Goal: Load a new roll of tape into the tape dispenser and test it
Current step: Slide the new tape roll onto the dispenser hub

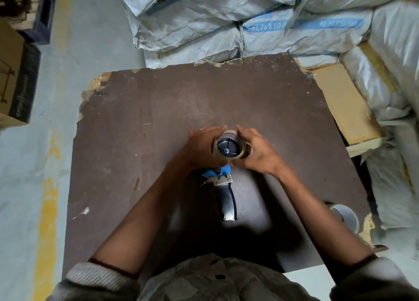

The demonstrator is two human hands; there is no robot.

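Note:
A blue tape dispenser [218, 178] with a black handle lies on the dark brown table [158, 110], handle pointing toward me. A clear brownish tape roll [240, 156] sits around the dispenser's dark round hub [228, 148]. My left hand [201, 147] cups the roll from the left. From the right, my right hand [256, 151] grips the same roll. The front of the dispenser is hidden under both hands.
A grey roll-like object [345, 217] rests at the table's right edge. Stacked white woven sacks [249, 24] stand behind and to the right of the table. A tan board [344, 103] lies at the right. A cardboard box [15, 78] sits on the floor at the left.

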